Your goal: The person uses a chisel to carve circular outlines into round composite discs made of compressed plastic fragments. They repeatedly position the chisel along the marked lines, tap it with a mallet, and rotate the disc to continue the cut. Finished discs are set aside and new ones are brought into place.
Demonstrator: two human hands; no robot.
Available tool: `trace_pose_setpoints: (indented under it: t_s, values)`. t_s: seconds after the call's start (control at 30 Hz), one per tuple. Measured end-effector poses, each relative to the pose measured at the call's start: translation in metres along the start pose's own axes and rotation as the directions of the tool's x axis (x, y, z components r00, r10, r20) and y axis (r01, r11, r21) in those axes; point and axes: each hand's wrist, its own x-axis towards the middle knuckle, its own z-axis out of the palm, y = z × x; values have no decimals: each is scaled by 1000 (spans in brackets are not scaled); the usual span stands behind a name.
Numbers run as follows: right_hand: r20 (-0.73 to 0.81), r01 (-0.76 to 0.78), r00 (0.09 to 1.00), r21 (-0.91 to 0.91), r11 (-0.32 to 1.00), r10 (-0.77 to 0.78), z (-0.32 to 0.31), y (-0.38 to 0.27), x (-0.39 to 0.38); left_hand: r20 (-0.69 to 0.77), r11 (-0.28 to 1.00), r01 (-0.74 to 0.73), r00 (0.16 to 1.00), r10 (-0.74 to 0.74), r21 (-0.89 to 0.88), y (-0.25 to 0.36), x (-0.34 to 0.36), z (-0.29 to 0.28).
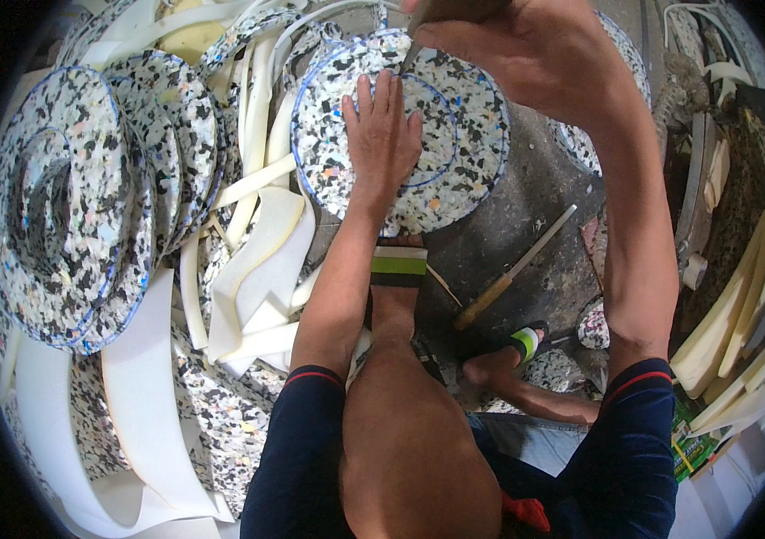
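A round disc of speckled foam (477, 135), white with black and coloured flecks, lies in front of me with a blue ring drawn inside its blue-edged rim. My left hand (382, 135) lies flat on it, fingers spread, just left of its middle. My right hand (513, 45) is closed at the upper edge of the view around a dark knife (412, 56). Its pointed blade slants down to the disc near the blue ring, close to my left fingertips. The knife's handle is mostly hidden by the hand. My sandalled foot (398, 260) is at the disc's near edge.
Thick foam rings and discs (86, 180) are stacked at the left, above curved white foam offcuts (261, 260). A second knife with a wooden handle (486, 301) lies on the grey floor. Long foam strips (742, 305) are piled at the right.
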Motion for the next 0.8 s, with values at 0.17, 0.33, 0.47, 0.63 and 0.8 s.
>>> trace_pose_setpoints:
  t_s: [0.17, 0.33, 0.47, 0.63, 0.8]
  values:
    - [9, -295, 955, 88, 952, 295, -2, 0, -1, 2, 1000, -13, 1000, 13, 0, 0, 1, -3]
    - [-11, -129, 992, -45, 991, 129, -1, 5, -1, -4, 1000, -8, 1000, 7, -29, 0, 0, -2]
    - [2, -104, 995, -16, 994, 104, 2, 9, 1, -23, 999, -24, 999, 23, -25, -1, -1, -2]
    - [59, -391, 919, 13, 920, 389, 0, 11, 0, 1, 1000, -9, 1000, 9, -18, 0, 0, -2]
    - [90, -255, 963, 6, 967, 253, -1, 7, 0, -5, 1000, -19, 1000, 19, -11, 0, 1, -3]
